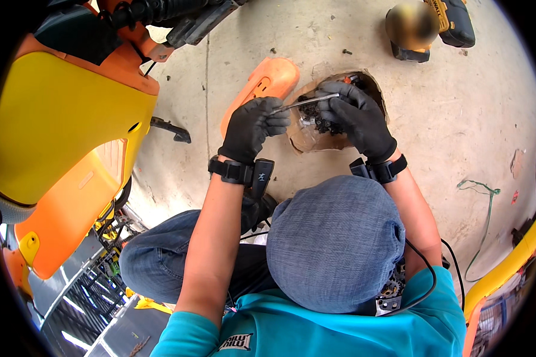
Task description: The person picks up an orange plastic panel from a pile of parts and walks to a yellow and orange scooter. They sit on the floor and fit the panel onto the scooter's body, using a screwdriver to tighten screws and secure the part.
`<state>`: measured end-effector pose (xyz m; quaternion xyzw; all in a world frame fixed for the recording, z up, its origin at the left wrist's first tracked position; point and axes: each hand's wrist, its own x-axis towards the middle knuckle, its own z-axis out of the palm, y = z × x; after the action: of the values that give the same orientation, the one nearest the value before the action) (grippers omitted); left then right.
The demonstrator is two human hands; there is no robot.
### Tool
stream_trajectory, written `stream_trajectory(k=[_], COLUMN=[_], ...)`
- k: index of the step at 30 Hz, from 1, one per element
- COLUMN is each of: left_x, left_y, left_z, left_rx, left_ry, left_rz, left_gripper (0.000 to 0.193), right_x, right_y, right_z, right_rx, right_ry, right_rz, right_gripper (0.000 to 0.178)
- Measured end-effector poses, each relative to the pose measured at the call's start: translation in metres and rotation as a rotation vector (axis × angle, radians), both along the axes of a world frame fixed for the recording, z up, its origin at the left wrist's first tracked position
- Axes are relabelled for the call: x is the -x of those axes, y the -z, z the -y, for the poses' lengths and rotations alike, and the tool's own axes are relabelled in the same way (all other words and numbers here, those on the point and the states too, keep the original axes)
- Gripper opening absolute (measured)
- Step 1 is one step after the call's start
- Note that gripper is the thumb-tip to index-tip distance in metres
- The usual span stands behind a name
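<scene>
My left hand [257,128], in a black work glove, has its grip closed around one end of a thin grey metal rod [307,102]. The rod slants up and to the right from my curled fingers, and its far tip lies at the fingers of my right hand [356,122], gloved in the same black. The fingers and thumb of that right grip are drawn in narrow around the tip, but I cannot tell whether they pinch it or only sit beside it.

I have the rod above a brown cardboard container with a ragged, rounded opening [301,143], which holds a heap of small black hardware [327,126]. My right hand covers part of it. Just beyond my left hand lies a long orange plastic panel with dark slots [277,74], partly hidden behind my glove, on the pale concrete floor [446,113].

A few small dark bolts [347,52] lie scattered farther out, and toward the upper right sits a yellow-and-black power tool [410,55], partly blurred. To my left rises a large yellow and orange plastic body [65,125]. A thin green cord [490,205] trails off to my right. I wear a black strapped device [262,177] on each wrist, and my bent blue-denim knee [336,238] shows between my forearms.
</scene>
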<state>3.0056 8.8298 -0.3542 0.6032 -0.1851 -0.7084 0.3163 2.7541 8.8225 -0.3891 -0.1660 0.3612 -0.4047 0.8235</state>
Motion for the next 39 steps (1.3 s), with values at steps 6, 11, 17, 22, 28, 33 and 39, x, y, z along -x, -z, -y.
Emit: stream_trajectory(k=[6,11,17,22,28,33,39], left_x=[0.012,-0.001,-0.001,-0.005,-0.026,-0.034,-0.018], left_y=[-0.005,0.002,0.01,0.02,0.01,0.009,0.026], left_z=[0.004,0.003,-0.004,-0.008,0.007,0.022,0.004], left_rx=[-0.062,0.001,-0.029,-0.017,0.008,0.029,-0.194], left_ry=[0.06,0.033,0.095,0.101,0.115,0.129,0.267], left_rz=[0.052,0.214,0.493,0.478,0.526,0.491,0.101], left_gripper=[0.028,0.029,0.025,0.027,0.026,0.023,0.026], right_x=[0.009,0.023,0.017,0.025,0.072,0.101,0.088], right_y=[0.009,0.009,0.023,0.001,-0.041,-0.024,0.01], right_z=[0.002,0.005,-0.001,-0.003,-0.007,-0.01,-0.018], right_rx=[0.001,0.104,0.381,0.289,0.154,0.148,0.421], right_ry=[0.06,0.017,-0.085,0.006,-0.027,-0.039,-0.28], right_rz=[-0.132,-0.414,-0.783,-0.855,-0.952,-1.171,-1.272], right_gripper=[0.025,0.017,0.019,0.02,0.023,0.028,0.055])
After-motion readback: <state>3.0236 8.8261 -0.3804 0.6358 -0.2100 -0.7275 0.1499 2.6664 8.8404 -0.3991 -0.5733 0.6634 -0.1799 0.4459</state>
